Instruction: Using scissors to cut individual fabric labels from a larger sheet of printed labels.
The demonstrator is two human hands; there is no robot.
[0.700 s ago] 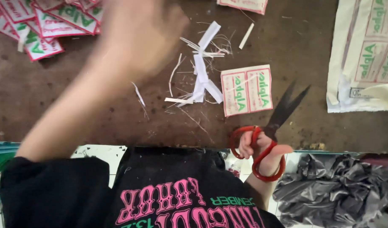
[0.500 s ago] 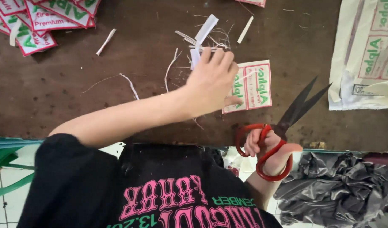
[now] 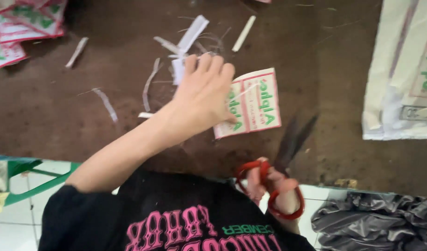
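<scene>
Label (image 3: 257, 102) | our left hand (image 3: 204, 97) lies on it, grip unclear | right hand (image 3: 275, 187) clamps red scissors (image 3: 290, 142) | strips (image 3: 106, 104) trimmed, printed sheet (image 3: 399, 69) seemingly uncut

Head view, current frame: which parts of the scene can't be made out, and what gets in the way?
- Scissors: blades motion-blurred, so how far they are open is unclear; right hand holds the red handles.
- Printed label: its left part is hidden under the left hand.
- Stack of labels: cut off by the top-left edge.
- White sheet: cut off by the right edge.
- Grey plastic bag: cut off at the bottom-right.
</scene>
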